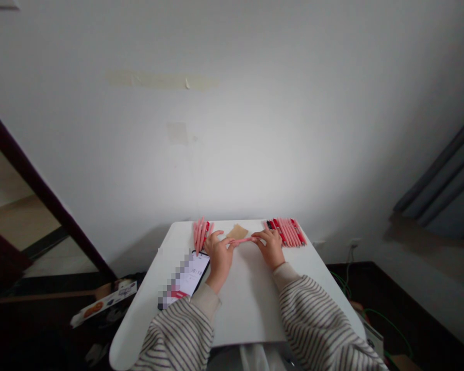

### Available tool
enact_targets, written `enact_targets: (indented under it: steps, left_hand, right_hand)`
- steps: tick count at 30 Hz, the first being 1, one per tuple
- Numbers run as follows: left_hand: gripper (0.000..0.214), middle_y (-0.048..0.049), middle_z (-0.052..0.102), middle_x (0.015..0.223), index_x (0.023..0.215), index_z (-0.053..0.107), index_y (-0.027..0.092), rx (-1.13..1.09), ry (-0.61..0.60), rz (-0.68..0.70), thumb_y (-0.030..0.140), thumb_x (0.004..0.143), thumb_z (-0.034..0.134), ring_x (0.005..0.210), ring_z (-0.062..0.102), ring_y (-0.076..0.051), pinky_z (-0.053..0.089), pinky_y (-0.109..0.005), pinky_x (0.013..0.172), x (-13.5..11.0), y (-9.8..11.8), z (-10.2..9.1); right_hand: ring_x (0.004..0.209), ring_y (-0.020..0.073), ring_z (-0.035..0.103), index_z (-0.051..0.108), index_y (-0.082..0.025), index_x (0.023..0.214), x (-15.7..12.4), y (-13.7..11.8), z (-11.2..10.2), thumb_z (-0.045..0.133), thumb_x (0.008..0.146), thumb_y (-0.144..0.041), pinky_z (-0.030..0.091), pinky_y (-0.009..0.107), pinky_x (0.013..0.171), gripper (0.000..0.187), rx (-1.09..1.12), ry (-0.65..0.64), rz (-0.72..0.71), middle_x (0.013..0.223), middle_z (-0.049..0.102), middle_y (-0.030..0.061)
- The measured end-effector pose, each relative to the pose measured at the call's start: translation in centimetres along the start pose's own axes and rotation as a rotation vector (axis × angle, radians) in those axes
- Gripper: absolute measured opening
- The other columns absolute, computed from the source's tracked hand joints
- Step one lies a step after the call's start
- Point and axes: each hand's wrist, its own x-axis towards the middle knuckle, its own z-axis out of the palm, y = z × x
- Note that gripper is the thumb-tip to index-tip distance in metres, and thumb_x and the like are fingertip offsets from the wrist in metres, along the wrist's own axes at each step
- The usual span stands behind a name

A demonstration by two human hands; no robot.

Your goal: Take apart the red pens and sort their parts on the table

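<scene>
Pink pen (244, 240) pinched at both ends, left hand (218, 256) and right hand (271, 248), so it sits level over table (247, 301).

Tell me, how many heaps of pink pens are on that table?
2: the left heap beyond the left hand, the right heap beyond the right hand. Both hands hold a single pen besides.

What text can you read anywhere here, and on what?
No text is readable.
Phone: screen partly pixelated, rest too blurred.
Box on the floor: print too small.
Held pen and pen rows: no legible marks.
</scene>
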Motion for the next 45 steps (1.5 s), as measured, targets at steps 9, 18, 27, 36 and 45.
enact_targets:
  steps: [9, 18, 27, 36, 45]
  left_hand:
    - [0.015, -0.0073, 0.057, 0.114, 0.083, 0.075, 0.029, 0.008, -0.009, 0.011, 0.037, 0.078, 0.063, 0.112, 0.046, -0.027, 0.036, -0.047, 0.097, 0.0, -0.1, 0.2]
    - [0.014, -0.0057, 0.058, 0.110, 0.082, 0.075, 0.031, -0.034, -0.002, 0.077, 0.040, 0.074, 0.068, 0.109, 0.047, -0.025, 0.039, -0.043, 0.095, -0.2, 0.1, 0.5]
    - [0.020, -0.0049, 0.060, 0.111, 0.087, 0.074, 0.031, -0.015, -0.047, 0.141, 0.045, 0.078, 0.063, 0.109, 0.049, -0.023, 0.036, -0.043, 0.097, -0.2, 0.0, 0.6]
    - [0.034, -0.0051, 0.059, 0.125, 0.113, 0.063, 0.032, 0.247, -0.212, 0.091, 0.046, 0.084, 0.052, 0.125, 0.039, -0.032, 0.022, -0.064, 0.104, -0.8, 0.2, 0.2]
    - [0.033, -0.0044, 0.058, 0.129, 0.116, 0.059, 0.034, 0.279, -0.324, 0.183, 0.044, 0.088, 0.047, 0.128, 0.036, -0.034, 0.013, -0.071, 0.104, -1.1, 0.0, 0.3]
  right_hand:
    - [0.094, 0.0234, 0.056, 0.066, -0.021, 0.099, 0.5, 0.3, 0.3, 0.064, 0.075, -0.054, 0.042, 0.040, 0.088, 0.041, 0.388, 0.097, 0.083, 0.094, 0.066, 0.0076]
    - [0.084, 0.0196, 0.063, 0.066, -0.020, 0.084, 0.7, -0.3, 0.7, 0.074, 0.064, -0.051, 0.053, 0.036, 0.076, 0.037, 0.920, -0.031, 0.311, 0.096, 0.068, 0.0065]
    - [0.083, 0.0208, 0.064, 0.068, -0.019, 0.072, 0.7, -0.3, 1.0, 0.073, 0.067, -0.051, 0.052, 0.039, 0.080, 0.033, 0.901, -0.105, 0.219, 0.087, 0.070, 0.0072]
    - [0.097, 0.0227, 0.061, 0.064, -0.019, 0.062, 0.8, 0.8, 0.8, 0.065, 0.075, -0.050, 0.045, 0.039, 0.091, 0.033, 0.772, 0.089, 0.217, 0.096, 0.069, 0.0085]
    - [0.088, 0.0225, 0.063, 0.069, -0.018, 0.071, 1.1, 0.7, 0.5, 0.068, 0.072, -0.047, 0.047, 0.038, 0.085, 0.029, 0.702, 0.103, 0.213, 0.088, 0.070, 0.0075]
